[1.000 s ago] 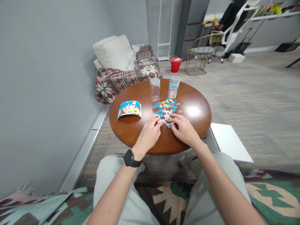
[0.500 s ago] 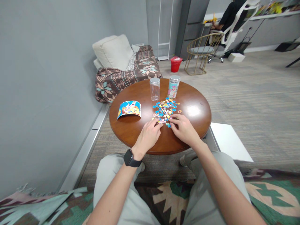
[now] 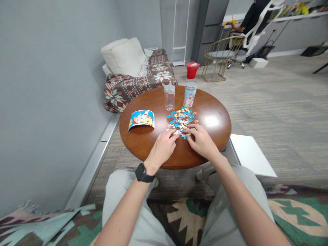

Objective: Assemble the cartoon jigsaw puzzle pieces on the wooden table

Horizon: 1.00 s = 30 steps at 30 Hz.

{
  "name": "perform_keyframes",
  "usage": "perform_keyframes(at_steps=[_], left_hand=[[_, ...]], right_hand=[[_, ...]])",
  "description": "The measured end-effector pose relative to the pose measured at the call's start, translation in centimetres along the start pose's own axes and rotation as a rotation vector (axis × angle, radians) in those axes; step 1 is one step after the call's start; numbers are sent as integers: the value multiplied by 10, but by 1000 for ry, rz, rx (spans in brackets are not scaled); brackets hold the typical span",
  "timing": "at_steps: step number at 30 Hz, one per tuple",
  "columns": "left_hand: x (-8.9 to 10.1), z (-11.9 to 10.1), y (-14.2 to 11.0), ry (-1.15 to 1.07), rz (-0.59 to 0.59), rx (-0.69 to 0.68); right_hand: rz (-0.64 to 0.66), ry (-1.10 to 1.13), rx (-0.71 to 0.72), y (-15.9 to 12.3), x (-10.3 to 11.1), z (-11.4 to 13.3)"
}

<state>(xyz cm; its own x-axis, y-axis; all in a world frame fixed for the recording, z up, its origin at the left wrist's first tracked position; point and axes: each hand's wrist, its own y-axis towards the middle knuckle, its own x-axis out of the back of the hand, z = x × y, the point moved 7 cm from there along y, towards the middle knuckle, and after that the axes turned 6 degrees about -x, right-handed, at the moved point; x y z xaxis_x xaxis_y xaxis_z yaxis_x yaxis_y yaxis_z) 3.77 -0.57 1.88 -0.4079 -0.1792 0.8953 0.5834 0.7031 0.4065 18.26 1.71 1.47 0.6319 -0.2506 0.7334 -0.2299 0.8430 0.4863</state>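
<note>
A loose heap of small jigsaw puzzle pieces [image 3: 182,120], blue, yellow and pink, lies spread on the round brown table [image 3: 143,147]. My left hand [image 3: 164,145] rests at the near left edge of the heap, its fingers apart and touching pieces. From the near right, my right hand [image 3: 201,140] reaches over the heap with spread fingers, the tips on pieces. I see no piece lifted in either hand. A curved picture card [image 3: 141,119] with a cartoon figure on blue stands to the left.
Behind the pieces stand a clear jar [image 3: 169,98] with a silver lid and a printed canister [image 3: 190,95]. A draped sofa [image 3: 138,83] is beyond the table. A red bin [image 3: 192,70] and a gold-framed chair [image 3: 221,54] are farther back, near a seated person [image 3: 247,20].
Both hands stay at nearly the same spots, with only slight finger movement among the pieces. The jars and the picture card have not moved.
</note>
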Motion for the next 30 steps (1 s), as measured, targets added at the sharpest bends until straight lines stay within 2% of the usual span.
perform_keyframes(at_steps=[4,7,30], left_hand=[[-1,0,0,-9,15,2],[0,0,0,5,11,13],[-1,2,-2,29,-10,36]], right_hand=[[-17,31,13,1,4,4],[18,31,27,1,4,6],[71,-115,63,-2,-5,5]])
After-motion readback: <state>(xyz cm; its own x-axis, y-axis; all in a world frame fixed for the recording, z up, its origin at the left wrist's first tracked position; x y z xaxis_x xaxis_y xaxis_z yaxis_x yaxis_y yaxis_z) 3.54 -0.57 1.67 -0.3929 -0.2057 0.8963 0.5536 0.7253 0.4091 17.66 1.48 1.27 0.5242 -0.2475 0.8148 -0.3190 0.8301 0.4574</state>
